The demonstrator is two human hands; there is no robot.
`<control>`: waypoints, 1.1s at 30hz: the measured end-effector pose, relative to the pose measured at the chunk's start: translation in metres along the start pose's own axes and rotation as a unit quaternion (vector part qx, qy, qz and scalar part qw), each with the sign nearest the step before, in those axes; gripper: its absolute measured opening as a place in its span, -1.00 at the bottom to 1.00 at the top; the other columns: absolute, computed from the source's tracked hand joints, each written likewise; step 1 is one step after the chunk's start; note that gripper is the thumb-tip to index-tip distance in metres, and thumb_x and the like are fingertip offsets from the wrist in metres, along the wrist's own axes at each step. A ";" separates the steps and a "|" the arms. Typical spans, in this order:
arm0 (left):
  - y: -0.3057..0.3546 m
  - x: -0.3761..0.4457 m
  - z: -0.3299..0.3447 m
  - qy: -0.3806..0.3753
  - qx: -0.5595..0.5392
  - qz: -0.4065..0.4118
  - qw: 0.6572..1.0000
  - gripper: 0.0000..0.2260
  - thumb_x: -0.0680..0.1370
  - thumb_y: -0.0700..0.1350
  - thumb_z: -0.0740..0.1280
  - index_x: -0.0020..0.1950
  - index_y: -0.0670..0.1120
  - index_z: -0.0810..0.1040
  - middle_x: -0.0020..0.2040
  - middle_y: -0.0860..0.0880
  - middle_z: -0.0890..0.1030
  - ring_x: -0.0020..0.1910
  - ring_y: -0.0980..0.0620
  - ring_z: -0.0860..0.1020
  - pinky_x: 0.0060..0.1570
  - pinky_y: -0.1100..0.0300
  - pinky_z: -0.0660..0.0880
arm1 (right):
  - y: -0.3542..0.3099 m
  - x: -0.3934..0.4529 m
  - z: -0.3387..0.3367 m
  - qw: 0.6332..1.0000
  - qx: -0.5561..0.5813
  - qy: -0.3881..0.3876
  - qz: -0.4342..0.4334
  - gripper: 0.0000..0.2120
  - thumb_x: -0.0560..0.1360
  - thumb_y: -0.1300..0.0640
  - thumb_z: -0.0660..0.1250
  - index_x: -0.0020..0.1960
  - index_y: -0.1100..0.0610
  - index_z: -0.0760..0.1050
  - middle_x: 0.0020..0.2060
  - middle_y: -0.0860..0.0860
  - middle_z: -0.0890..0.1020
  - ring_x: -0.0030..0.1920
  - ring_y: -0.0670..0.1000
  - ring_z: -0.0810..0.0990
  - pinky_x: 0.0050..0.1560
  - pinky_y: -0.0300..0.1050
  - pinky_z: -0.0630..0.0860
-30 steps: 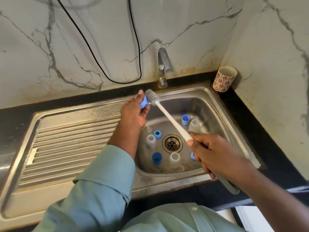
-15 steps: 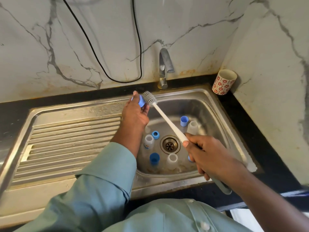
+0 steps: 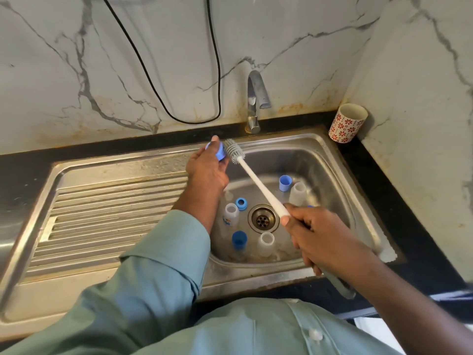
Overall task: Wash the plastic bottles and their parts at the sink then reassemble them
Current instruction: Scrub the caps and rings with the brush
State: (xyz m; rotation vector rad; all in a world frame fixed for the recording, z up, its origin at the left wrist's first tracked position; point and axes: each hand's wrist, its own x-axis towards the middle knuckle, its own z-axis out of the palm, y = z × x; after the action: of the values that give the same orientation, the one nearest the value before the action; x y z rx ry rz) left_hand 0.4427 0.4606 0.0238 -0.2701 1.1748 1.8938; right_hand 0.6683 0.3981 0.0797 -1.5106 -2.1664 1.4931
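Blue bottle part [image 3: 219, 152], likely a cap though mostly hidden by fingers, gripped in left hand [image 3: 208, 170] above the basin's back-left rim. Bristled head of white bottle brush [image 3: 233, 151] touching the part's right side; long handle slanting down and right into right hand [image 3: 316, 239], fingers curled round its lower end, grey handle tip poking out below the wrist.

Down in the sink [image 3: 330, 160], around the drain [image 3: 263, 218]: clear bottle with a printed label [image 3: 231, 213] upright to the left, blue ring [image 3: 241, 203] just beside it, blue cap [image 3: 239, 240] near the front, clear bottle [image 3: 266, 243] right of that cap. Light blue cap [image 3: 285, 182] and frosted bottle [image 3: 298, 192] side by side toward the back right.

Ribbed drainboard [image 3: 110, 213] left of the basin. Tap [image 3: 256, 101] at the back, spout over the bowl. Red-flowered cup [image 3: 347, 123] upright in the counter corner. Black cable [image 3: 163, 98] looping across the marble wall [image 3: 76, 60].
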 end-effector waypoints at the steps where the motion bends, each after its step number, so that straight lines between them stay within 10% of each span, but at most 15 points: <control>1: 0.000 0.002 -0.001 -0.009 0.018 -0.003 1.000 -0.58 0.47 -0.28 0.49 0.29 -0.24 0.49 0.14 -0.24 0.61 -0.07 -0.14 0.67 -0.30 0.08 0.66 | 0.000 -0.001 0.001 1.000 0.000 0.002 0.002 -0.85 0.64 0.03 0.19 -0.03 0.00 0.51 -0.32 0.03 0.55 -0.47 -0.10 0.48 -0.47 -0.26 0.49; 16: 0.006 -0.002 -0.003 -0.023 0.016 -0.011 1.000 -0.68 0.51 -0.29 0.44 0.26 -0.23 0.54 0.12 -0.23 0.63 -0.07 -0.13 0.66 -0.27 0.07 0.67 | -0.004 -0.006 0.002 1.000 -0.011 0.007 0.001 -0.83 0.64 0.04 0.18 -0.09 -0.05 0.49 -0.33 0.04 0.55 -0.47 -0.08 0.48 -0.47 -0.23 0.52; 20: -0.006 -0.010 -0.002 -0.064 0.112 -0.027 0.991 -0.58 0.47 -0.25 0.49 0.29 -0.20 0.49 0.15 -0.21 0.63 0.09 -0.17 0.64 0.05 -0.10 0.63 | -0.009 -0.001 0.000 0.999 0.014 0.048 0.013 -0.81 0.65 0.03 0.17 -0.06 0.03 0.51 -0.33 0.05 0.56 -0.47 -0.05 0.50 -0.47 -0.19 0.54; 33: 0.007 -0.010 0.001 -0.056 0.006 -0.010 0.998 -0.71 0.49 -0.31 0.44 0.20 -0.19 0.55 0.11 -0.21 0.63 -0.04 -0.12 0.66 -0.20 0.10 0.68 | -0.008 -0.014 0.000 1.000 -0.005 0.028 -0.005 -0.86 0.64 0.02 0.17 -0.01 -0.04 0.49 -0.28 0.05 0.59 -0.45 -0.08 0.48 -0.48 -0.25 0.50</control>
State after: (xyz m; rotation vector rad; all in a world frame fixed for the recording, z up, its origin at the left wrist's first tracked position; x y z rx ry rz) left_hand 0.4437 0.4546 0.0339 -0.1663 1.1030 1.8592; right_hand 0.6702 0.3874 0.0920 -1.5238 -2.1491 1.4226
